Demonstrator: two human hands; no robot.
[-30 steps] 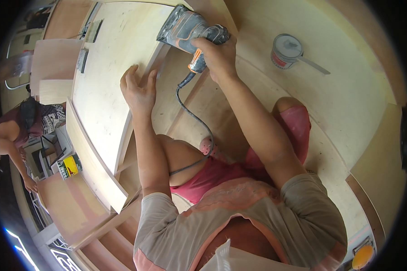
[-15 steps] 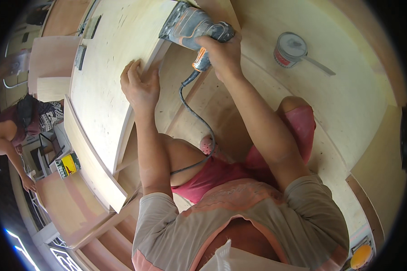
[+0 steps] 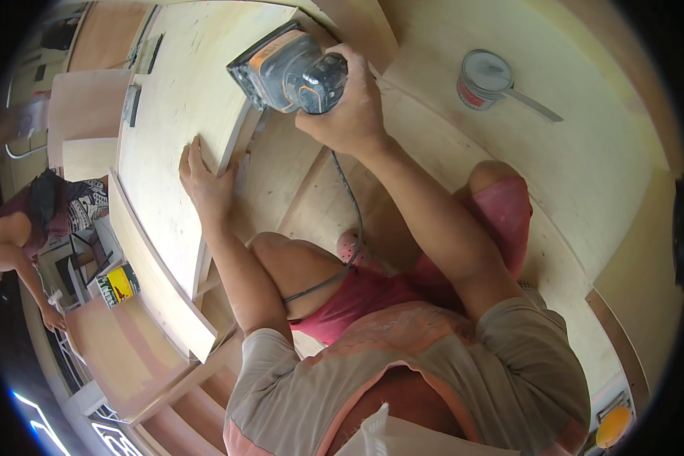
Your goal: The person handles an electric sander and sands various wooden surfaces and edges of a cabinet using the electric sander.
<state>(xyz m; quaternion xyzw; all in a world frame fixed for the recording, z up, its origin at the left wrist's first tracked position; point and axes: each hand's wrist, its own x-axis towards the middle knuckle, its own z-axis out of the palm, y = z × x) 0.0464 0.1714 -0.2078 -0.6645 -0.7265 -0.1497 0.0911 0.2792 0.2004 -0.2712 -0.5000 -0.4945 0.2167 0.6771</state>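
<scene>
My right hand is wrapped around the rear grip of an electric sander, grey and orange and dusty. Its flat pad is against the edge of a pale plywood panel and overlaps its top face. A black cord hangs from the sander and runs over my left thigh. Nearer to me, my left hand clasps the same panel's edge, fingers on the top face and thumb by the side. The underside of the pad is hidden.
An open tin with a scraper across it stands on plywood at the right. At the left, another person bends beside a yellow-and-green box. A long wooden strip runs along the panel.
The sander and my right hand have moved left and toward me along the panel's edge, and the tool has turned. My left hand has slid left and nearer along that edge.
</scene>
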